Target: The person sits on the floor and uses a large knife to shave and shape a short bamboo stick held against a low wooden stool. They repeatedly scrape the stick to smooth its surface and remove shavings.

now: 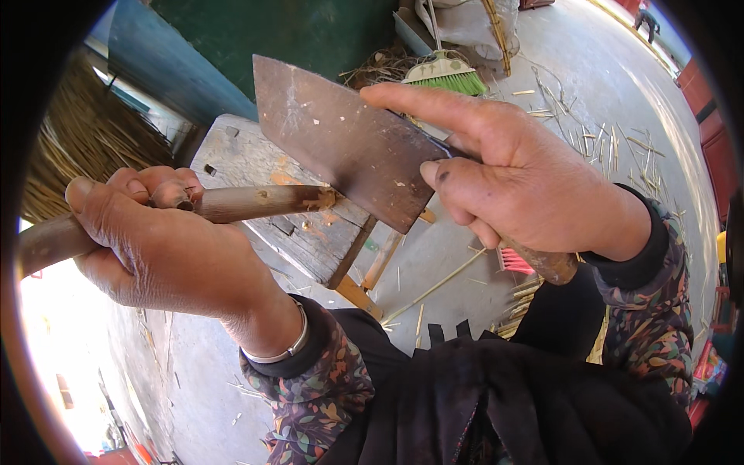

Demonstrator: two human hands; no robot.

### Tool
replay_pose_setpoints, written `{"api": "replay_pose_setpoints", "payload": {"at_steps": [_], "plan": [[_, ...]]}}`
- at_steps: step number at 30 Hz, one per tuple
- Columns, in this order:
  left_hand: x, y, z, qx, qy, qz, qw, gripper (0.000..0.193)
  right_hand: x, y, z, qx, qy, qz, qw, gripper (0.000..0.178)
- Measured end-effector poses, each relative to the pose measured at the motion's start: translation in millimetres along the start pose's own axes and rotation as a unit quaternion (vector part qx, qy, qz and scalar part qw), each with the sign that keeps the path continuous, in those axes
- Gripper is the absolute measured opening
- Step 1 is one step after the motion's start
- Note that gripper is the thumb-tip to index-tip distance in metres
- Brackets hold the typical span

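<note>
Left grip [167, 248] wraps tight round the stick [260, 201]; right grip [535, 178] clasps the cleaver [333, 132].

We see the stick run from nine o'clock to its tip over the bench [306, 252], near the centre and beside the blade; whether they touch, we cannot tell. Our left fingers sit back from the tip, seemingly to stay clear of the edge, and our right index finger reaches along the spine, likely for steering. The stick looks brown and smooth, with a knobbly stub by our fingers and a raw, orange-tinged tip.
</note>
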State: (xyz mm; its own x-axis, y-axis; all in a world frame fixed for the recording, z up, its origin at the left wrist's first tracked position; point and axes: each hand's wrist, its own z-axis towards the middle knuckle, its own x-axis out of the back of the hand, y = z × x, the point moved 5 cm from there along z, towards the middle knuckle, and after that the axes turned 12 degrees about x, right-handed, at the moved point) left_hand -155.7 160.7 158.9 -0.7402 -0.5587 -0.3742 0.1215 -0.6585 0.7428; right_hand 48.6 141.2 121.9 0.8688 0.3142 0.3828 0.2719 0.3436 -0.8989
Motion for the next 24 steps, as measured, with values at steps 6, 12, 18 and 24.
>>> {"api": "replay_pose_setpoints", "payload": {"at_steps": [6, 12, 18, 24], "plan": [[3, -9, 8, 0.016, -0.005, -0.012, 1.000, 0.016, -2, 11, -15, 0.057, 0.031, -0.002, 0.998, 0.056], [1, -9, 4, 0.012, -0.016, -0.026, 0.999, 0.013, 13, -6, -14, 0.110, 0.072, -0.041, 0.991, 0.054], [2, -3, 1, -0.001, -0.013, 0.002, 1.000, 0.015, 6, -17, -1, 0.076, 0.050, -0.022, 0.996, 0.053], [6, -6, 5, -0.002, -0.004, -0.002, 1.000, 0.017, 15, -9, 8, 0.180, 0.016, -0.195, 0.964, 0.034]]}}
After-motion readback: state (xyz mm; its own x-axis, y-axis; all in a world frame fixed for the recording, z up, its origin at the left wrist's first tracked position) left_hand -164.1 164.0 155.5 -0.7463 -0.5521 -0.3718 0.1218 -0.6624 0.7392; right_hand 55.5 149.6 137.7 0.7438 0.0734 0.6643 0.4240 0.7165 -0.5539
